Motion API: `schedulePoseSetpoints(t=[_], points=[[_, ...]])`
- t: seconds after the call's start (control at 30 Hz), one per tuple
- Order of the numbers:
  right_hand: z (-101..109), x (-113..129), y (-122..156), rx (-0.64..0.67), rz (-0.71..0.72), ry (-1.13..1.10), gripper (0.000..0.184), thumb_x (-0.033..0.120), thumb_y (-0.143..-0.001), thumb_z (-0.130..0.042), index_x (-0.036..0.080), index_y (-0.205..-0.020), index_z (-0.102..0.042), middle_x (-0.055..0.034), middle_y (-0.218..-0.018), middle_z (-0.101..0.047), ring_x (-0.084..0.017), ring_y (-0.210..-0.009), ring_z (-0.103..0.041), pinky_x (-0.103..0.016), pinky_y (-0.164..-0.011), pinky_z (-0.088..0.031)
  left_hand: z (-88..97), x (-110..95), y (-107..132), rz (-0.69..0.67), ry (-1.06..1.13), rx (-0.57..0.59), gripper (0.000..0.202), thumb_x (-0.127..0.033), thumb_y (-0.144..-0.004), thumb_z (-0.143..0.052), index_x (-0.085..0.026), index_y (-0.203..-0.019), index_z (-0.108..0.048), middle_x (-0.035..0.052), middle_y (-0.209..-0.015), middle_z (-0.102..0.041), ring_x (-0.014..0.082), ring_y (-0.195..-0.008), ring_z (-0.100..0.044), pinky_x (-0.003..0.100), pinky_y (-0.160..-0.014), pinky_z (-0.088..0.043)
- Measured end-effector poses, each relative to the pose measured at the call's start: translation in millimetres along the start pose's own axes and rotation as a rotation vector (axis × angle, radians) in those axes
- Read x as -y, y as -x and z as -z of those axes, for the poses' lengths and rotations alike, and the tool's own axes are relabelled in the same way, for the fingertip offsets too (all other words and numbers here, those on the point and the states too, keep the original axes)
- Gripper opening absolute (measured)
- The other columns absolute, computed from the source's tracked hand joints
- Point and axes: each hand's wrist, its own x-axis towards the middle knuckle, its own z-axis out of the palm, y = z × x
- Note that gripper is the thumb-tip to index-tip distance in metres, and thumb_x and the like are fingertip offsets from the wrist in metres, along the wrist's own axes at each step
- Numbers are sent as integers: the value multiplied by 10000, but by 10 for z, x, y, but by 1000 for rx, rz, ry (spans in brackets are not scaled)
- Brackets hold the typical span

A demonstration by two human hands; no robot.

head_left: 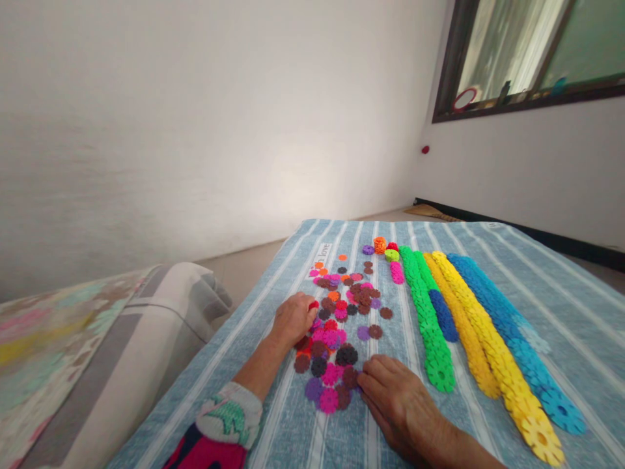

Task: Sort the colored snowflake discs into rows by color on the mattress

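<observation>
My left hand (294, 319) is closed in a pinch, with a red snowflake disc (313, 305) at its fingertips, above the left side of a loose pile. The pile mixes brown discs (362, 296), pink discs (329, 400), black discs (346, 355) and purple discs (314, 389), all flat with notched rims. My right hand (398, 400) rests at the pile's near right edge, its fingers pressed together beside a brown disc (349, 377). What its fingertips hold, if anything, is hidden.
Right of the pile lie long overlapping rows: green discs (427, 326), yellow discs (493, 345), blue discs (512, 332), and a short dark blue row (443, 316). Small stacks, including an orange stack (379, 245), stand farther back on the striped cloth (234, 365). A covered bed (122, 345) is at left.
</observation>
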Motion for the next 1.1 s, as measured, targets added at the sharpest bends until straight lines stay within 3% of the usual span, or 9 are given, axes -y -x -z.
schedulePoseSetpoints(t=[0.23,0.7,0.9,1.1], points=[[-18,-13,7,17,-6,-15,169,94,-938,-418,175,-859,-544,-48,-851,-561,-201,-793,-504,-341,-701,-432,-106,88,-37,-1,80,-64,191,-259,-841,-501,-199,-847,-683,65,-919,-673,201,-893,-616,274,-764,-406],[-18,-15,3,26,-15,-19,150,90,-932,-437,177,-868,-542,-47,-857,-562,-206,-813,-504,-342,-722,-426,-120,92,-56,-2,252,-135,163,-217,-798,-564,-167,-859,-705,62,-879,-688,181,-832,-619,271,-772,-424],[-40,-27,4,19,-25,-27,123,83,-908,-470,179,-883,-542,-47,-860,-565,-212,-818,-504,-340,-718,-423,-85,-111,-114,-117,365,-190,103,-186,-778,-592,-176,-797,-692,28,-846,-680,142,-790,-608,244,-758,-433],[-22,-16,-1,30,-34,-17,121,80,-890,-484,185,-884,-543,-44,-860,-568,-213,-818,-503,-339,-707,-415,-43,-431,-248,-87,252,-43,128,-214,-788,-562,-171,-739,-672,17,-746,-660,137,-729,-603,231,-683,-414]])
